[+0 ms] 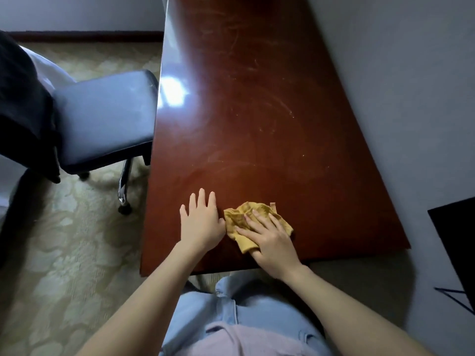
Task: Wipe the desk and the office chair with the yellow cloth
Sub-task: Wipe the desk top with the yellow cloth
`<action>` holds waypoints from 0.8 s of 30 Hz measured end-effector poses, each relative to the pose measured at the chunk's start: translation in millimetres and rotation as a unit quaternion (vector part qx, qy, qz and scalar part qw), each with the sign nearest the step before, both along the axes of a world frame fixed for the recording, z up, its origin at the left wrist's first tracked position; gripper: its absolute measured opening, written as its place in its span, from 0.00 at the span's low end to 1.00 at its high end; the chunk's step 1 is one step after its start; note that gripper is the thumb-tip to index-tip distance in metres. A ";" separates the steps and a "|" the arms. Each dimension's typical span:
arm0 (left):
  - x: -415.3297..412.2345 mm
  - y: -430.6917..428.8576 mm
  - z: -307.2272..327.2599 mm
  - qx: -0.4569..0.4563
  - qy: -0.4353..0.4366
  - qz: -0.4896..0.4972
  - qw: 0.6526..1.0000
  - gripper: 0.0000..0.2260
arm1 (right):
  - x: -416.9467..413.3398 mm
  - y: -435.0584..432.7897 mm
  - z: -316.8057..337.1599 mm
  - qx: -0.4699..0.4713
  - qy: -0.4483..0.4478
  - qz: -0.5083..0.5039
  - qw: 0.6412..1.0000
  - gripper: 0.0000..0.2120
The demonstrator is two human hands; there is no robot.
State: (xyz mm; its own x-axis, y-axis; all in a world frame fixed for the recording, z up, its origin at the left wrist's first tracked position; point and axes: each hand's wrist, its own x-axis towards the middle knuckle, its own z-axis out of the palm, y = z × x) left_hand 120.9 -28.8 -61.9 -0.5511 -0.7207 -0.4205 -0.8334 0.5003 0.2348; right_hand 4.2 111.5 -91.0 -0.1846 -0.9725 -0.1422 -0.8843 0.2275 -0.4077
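Note:
A long reddish-brown desk (257, 111) runs away from me, its top streaked with faint wipe marks. The crumpled yellow cloth (240, 219) lies near the desk's front edge. My right hand (270, 240) presses flat on the cloth, fingers spread over it. My left hand (201, 219) rests flat on the bare desk just left of the cloth, fingers apart, holding nothing. The office chair (102, 119), with a dark blue padded seat and chrome legs on castors, stands to the left of the desk.
A dark garment (23, 104) hangs over the chair's left side. Patterned carpet (64, 253) covers the floor on the left. A grey wall (411, 86) borders the desk's right side. A black object (455, 240) juts in at the right edge.

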 end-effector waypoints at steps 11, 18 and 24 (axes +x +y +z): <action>-42.6 3.5 -9.5 -0.051 -0.057 -0.333 0.940 0.51 | -65.1 79.9 -14.9 -0.106 0.032 -0.361 0.926 0.20; -48.0 -16.7 -5.4 -0.046 -0.116 -0.399 0.908 0.51 | -153.1 29.3 -0.8 0.111 0.062 -0.441 0.888 0.25; -54.4 -20.6 -1.3 -0.017 -0.137 -0.404 0.904 0.48 | -176.5 -24.2 3.2 0.188 -0.005 -0.404 0.895 0.24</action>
State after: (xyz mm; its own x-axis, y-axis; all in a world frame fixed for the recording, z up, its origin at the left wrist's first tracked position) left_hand 66.5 -49.4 -63.2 -0.7825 -0.1442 -0.6057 -0.2174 0.9749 0.0487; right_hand -172.3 87.3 -87.7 -0.8034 -0.4048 -0.4366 -0.3655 0.9142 -0.1752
